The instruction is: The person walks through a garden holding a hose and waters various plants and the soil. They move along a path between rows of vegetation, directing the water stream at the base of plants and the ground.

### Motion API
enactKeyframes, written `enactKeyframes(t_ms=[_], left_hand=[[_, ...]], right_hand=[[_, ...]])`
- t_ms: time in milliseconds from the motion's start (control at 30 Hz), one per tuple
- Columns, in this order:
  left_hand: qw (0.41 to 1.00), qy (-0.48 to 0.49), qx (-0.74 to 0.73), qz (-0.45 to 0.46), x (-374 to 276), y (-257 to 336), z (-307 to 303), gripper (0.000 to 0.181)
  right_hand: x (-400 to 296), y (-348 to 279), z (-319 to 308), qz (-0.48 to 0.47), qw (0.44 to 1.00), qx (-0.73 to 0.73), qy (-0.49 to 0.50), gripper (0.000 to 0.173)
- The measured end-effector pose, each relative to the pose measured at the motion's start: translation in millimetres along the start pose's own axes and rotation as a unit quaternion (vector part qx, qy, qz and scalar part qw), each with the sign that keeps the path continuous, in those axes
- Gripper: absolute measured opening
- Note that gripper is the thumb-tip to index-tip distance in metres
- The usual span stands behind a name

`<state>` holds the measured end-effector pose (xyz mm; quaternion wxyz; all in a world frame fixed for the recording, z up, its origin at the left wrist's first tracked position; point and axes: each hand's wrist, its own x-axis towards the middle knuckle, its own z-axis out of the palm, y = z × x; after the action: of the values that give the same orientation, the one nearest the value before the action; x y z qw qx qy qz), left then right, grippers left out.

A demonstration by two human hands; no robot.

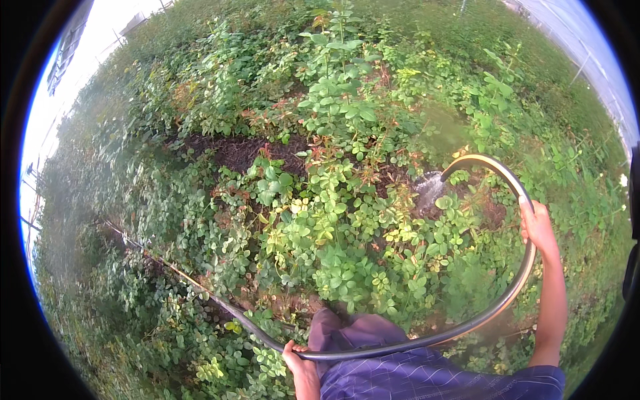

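Note:
A black garden hose (395, 346) with an orange stripe crosses in front of my body and loops up on the right. My right hand (538, 226) grips it on the outer side of that loop, a short way behind its outlet. Water (430, 191) pours from the hose's end onto soil and low leaves. At the bottom, close to my waist, my left hand (300, 357) is closed around a rear section of the hose. From there the hose trails away to the left among the plants.
Leafy bushes, seemingly roses (325, 200), surround me, some with yellowed or reddish leaves. Dark bare soil (250, 150) shows between rows. A taller leafy stem (342, 65) rises ahead. Translucent greenhouse sheeting (580, 35) with posts stands at the upper right.

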<state>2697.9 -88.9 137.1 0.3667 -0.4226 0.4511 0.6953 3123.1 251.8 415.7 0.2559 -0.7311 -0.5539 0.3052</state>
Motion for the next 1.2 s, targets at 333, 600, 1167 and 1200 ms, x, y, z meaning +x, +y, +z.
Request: enactKeyframes(t_ms=[333,600,1167,1200], left_hand=[[0.992,0.064,-0.109,0.013,18.6,48.2,-18.1,0.024],[0.967,0.119,-0.223,0.022,47.5,89.5,-19.3,0.029],[0.918,0.144,-0.366,0.046,86.4,165.1,47.1,0.026],[0.914,0.142,-0.379,0.036,89.8,165.0,47.3,0.026]], right_hand=[[60.9,-97.5,147.9,-0.067,0.984,0.092,-0.140,0.040],[102.4,-237.1,317.3,-0.152,0.941,0.129,-0.272,0.042],[114.3,-450.3,548.0,-0.289,0.897,0.171,-0.289,0.047],[117.6,-449.3,548.2,-0.293,0.895,0.167,-0.293,0.049]])
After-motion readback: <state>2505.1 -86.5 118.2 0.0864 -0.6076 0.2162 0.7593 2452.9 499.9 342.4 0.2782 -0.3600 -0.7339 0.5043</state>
